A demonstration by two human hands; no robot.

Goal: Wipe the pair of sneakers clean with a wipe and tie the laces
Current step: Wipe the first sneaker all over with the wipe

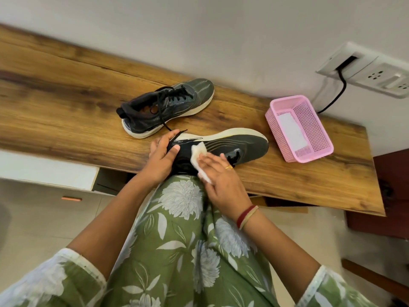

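At frame centre the left hand (162, 151) grips the heel of the near sneaker (239, 144), which lies tipped on its side on the wooden table (66, 96). The right hand (221, 180) presses a white wipe (198, 152) flat against it. The second sneaker (174, 107) stands upright behind, and a pink basket (277, 131) sits to the right.

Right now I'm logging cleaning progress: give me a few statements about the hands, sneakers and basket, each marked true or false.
1. The right hand presses a white wipe against the near sneaker. True.
2. The left hand lies flat on the table. False: it grips the near sneaker's heel end.
3. The far sneaker stands on its sole, laces loose. True.
4. The pink basket is upside down. False: it sits open side up with something white inside.
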